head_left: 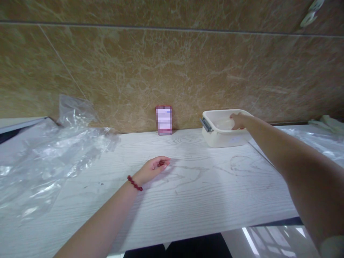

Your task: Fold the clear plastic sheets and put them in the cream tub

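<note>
My left hand (154,167) is low over the white table, its fingers loosely bent and the thumb apart from them. I see nothing held in it, though the inside of the curl is partly hidden. A dark red bead bracelet (134,183) circles that wrist. On the right, my right hand (239,120) reaches over the front rim into a white plastic box (225,139) with a grey side latch (206,124). Its visible fingers are spread inside the box, near a pale patch that I cannot make out.
A phone (163,120) in a red case leans upright against the brown marble wall (129,71). Crumpled clear plastic (53,154) covers the left of the white wood-grain table (182,200); more plastic sheeting (317,141) lies at the far right.
</note>
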The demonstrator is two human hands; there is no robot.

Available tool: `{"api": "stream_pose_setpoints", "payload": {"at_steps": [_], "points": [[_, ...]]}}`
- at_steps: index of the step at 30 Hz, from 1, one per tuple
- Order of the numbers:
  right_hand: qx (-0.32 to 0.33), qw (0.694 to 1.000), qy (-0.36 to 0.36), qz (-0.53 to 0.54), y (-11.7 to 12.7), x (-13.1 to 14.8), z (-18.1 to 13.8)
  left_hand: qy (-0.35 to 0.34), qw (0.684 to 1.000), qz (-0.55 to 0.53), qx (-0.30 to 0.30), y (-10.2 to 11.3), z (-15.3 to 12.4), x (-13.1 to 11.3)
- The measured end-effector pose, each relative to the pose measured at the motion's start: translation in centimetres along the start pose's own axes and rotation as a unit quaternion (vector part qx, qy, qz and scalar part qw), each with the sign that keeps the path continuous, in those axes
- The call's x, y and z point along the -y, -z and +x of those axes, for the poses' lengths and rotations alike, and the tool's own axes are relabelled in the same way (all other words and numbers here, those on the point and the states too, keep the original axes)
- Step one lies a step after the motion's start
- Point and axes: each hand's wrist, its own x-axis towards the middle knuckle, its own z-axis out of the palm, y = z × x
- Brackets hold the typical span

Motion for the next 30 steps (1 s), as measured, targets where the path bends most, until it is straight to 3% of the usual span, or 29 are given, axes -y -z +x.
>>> {"api": "stream_pose_setpoints", "payload": {"at_steps": [5,14,16,20,25,30], "points": [[0.094,0.992,0.043,-0.066,0.2,0.1,-0.4,-0.005,1.0,0.006,0.001,0.0,0.1,0.1],[0.299,0.953,0.027,0.044,-0.5,-0.5,0.3,-0.007,1.0,0.003,0.004,0.0,0.0,0.1],[0.28,0.958,0.042,0.042,-0.6,-0.9,0.7,-0.009,1.0,-0.001,0.005,0.0,0.0,0.1],[0.179,0.981,0.078,-0.021,0.0,-1.1,1.5,-0.011,1.0,-0.004,0.006,0.1,0.1,0.3],[0.163,0.982,0.084,-0.039,1.6,-0.2,0.9,-0.009,1.0,-0.01,0.007,0.0,0.1,0.3],[0.149,0.982,0.104,-0.047,1.7,-0.7,0.8,-0.005,1.0,-0.006,0.001,-0.1,0.0,0.1]]}}
